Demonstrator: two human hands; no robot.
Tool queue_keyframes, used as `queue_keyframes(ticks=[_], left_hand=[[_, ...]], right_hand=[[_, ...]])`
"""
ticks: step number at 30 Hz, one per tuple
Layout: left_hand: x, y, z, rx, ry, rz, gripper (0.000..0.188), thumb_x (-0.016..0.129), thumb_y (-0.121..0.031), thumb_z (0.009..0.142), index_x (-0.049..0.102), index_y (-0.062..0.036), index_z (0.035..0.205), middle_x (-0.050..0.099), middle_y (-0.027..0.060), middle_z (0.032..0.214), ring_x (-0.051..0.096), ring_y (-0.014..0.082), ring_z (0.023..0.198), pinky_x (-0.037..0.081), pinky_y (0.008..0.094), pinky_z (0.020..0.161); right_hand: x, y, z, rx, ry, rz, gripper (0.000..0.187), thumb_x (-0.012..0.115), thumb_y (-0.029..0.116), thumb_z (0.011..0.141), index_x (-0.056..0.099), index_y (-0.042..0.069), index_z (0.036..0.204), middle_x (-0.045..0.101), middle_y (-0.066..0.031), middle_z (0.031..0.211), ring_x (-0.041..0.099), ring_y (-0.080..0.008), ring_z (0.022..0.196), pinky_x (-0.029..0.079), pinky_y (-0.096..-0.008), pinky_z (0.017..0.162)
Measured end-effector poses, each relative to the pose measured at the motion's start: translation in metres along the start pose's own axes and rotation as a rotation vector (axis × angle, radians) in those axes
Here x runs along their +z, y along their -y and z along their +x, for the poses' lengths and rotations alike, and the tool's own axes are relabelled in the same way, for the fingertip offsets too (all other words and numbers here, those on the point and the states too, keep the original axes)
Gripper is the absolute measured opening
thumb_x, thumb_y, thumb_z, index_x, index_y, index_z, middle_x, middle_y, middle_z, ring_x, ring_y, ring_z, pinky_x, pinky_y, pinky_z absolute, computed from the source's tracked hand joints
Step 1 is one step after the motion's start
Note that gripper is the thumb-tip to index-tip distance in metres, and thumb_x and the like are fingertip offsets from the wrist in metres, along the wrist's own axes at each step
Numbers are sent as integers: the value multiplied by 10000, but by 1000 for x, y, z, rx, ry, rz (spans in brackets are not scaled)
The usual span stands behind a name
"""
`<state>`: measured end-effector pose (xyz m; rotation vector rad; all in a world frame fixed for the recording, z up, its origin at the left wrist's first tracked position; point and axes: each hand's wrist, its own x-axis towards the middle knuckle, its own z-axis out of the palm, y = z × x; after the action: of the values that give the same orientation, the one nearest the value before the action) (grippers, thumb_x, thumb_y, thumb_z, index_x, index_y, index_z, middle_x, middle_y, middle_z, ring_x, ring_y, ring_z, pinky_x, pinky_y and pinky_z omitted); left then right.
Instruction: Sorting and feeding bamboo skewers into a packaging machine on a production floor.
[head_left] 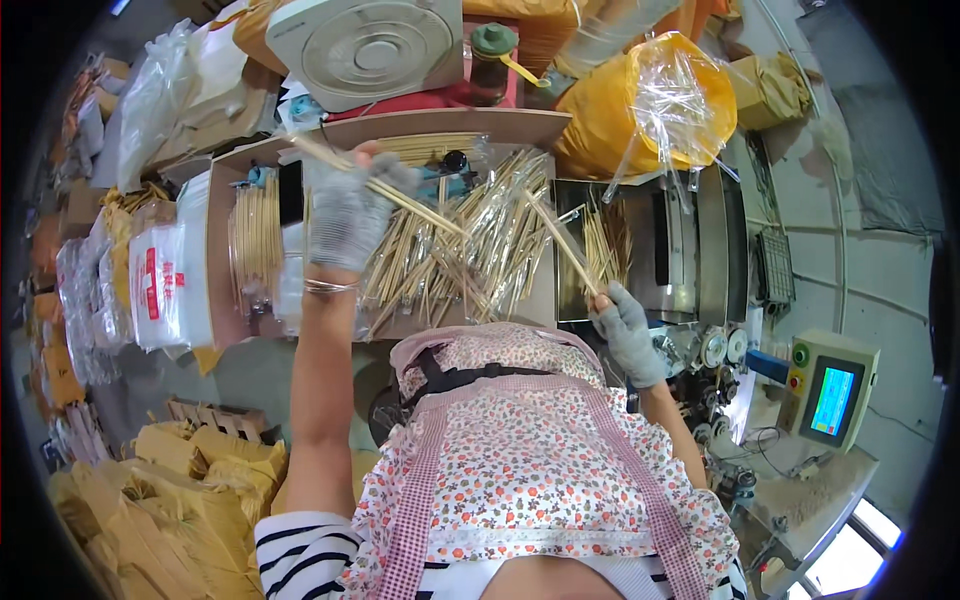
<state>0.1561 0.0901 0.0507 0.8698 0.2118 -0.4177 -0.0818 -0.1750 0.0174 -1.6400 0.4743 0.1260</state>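
Ruffled floral apron [510,465], slender wooden sticks [425,265]

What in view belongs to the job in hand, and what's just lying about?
Likely part of the job:
wooden sticks in the left hand
wooden stick in the right hand
stick heap between the hands
cardboard box around that heap

Apparently just lying about:
white box fan
green-lidded bottle
clear plastic sheeting, upper left

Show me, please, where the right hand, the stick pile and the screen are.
Right hand [629,339]: head view, middle of the hand.
Stick pile [438,262]: head view, near its middle.
Screen [832,402]: head view, centre of the display.
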Motion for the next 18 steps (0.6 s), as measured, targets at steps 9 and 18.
queue_keyframes(ticks=[9, 18], left_hand=[[39, 61, -19, -372, 287, -50, 276, 470, -127, 907, 443, 43, 1123, 555, 214, 1077, 566, 307, 1015, 476, 436, 898], [57, 39, -10, 5, 149, -122, 261, 434, -201, 939, 468, -3, 1107, 609, 142, 993, 614, 231, 876, 521, 356, 792]], right_hand=[[59, 69, 78, -256, -156, 10, 165, 475, 219, 917, 496, 64, 865, 395, 68, 624, 358, -20, 531, 298, -180, 463], [67, 66, 44, -72, 295, 246, 330, 540, 163, 886, 501, 8, 1175, 482, 50, 743, 414, -14, 642, 341, -156, 566]])
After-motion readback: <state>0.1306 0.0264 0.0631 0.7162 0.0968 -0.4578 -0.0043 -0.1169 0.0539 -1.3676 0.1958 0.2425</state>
